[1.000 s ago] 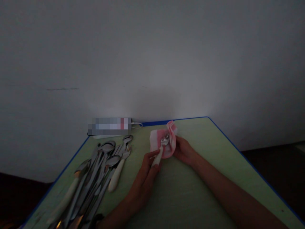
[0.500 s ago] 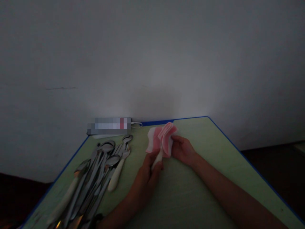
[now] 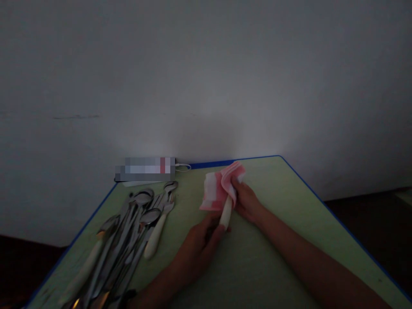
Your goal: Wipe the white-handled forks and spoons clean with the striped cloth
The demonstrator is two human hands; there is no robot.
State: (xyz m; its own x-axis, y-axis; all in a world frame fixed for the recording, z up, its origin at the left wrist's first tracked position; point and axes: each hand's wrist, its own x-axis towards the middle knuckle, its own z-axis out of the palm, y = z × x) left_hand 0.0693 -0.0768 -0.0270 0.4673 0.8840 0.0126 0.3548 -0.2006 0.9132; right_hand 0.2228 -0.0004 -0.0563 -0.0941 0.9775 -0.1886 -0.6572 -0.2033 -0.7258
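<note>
My left hand (image 3: 206, 240) grips the end of a white handle (image 3: 226, 213), which looks like a piece of cutlery. Its head is hidden inside a pink-and-white striped cloth (image 3: 214, 191), so I cannot tell its kind. With thumb and fingers, my right hand (image 3: 247, 198) pinches the folded cloth around the upper part of that cutlery. The cloth's left part hangs loose over the table. To the left of my hands lies a pile of metal cutlery, among it a fork (image 3: 156, 236) with a white handle and a large spoon (image 3: 150, 215).
A pale green table (image 3: 283, 257) with a blue edge stands against a grey wall (image 3: 206, 77). At its back left sits a blurred-out box-like object (image 3: 144, 169) with a white cord (image 3: 184, 168). A small spoon (image 3: 170, 186) lies at the far end of the pile.
Both hands, the cloth and the cutlery have shifted slightly right. The cloth has folded further over under my right fingers, and more of the white handle shows.
</note>
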